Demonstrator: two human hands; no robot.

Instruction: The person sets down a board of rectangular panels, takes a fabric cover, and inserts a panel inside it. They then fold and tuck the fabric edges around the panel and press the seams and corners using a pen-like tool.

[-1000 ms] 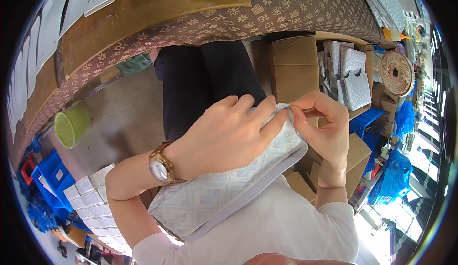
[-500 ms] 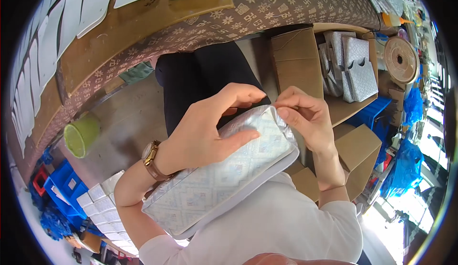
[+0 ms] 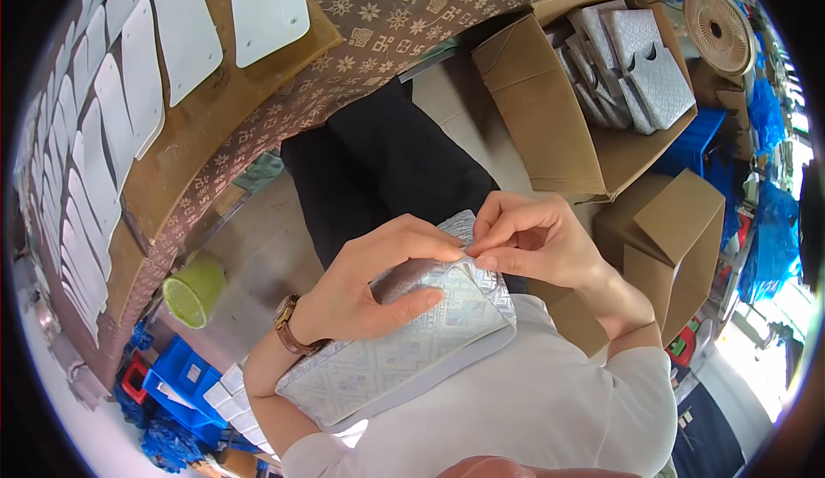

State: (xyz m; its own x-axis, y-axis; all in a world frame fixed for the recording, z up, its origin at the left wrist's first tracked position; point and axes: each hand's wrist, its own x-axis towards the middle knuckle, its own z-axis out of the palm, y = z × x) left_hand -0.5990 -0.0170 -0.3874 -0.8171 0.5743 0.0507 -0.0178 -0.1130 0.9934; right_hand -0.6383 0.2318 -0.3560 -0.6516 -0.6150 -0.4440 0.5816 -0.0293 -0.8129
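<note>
At centre, my left hand (image 3: 365,284) spreads half-open over the box (image 3: 387,370); my right hand (image 3: 550,250) pinches its corner (image 3: 474,273). Seems light, slick, best steadied from both sides.

Pale floor (image 3: 268,250) lies beside a cloth-draped table (image 3: 228,93).

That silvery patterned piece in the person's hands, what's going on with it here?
A person has the silvery patterned piece tilted in front of their white shirt. The left hand, with a watch on its wrist, curves over it, thumb on the patterned face and fingertips near one corner. There, the right hand pinches the edge between thumb and fingers, which hide the exact spot. A cardboard box nearby holds other patterned pieces.
</note>
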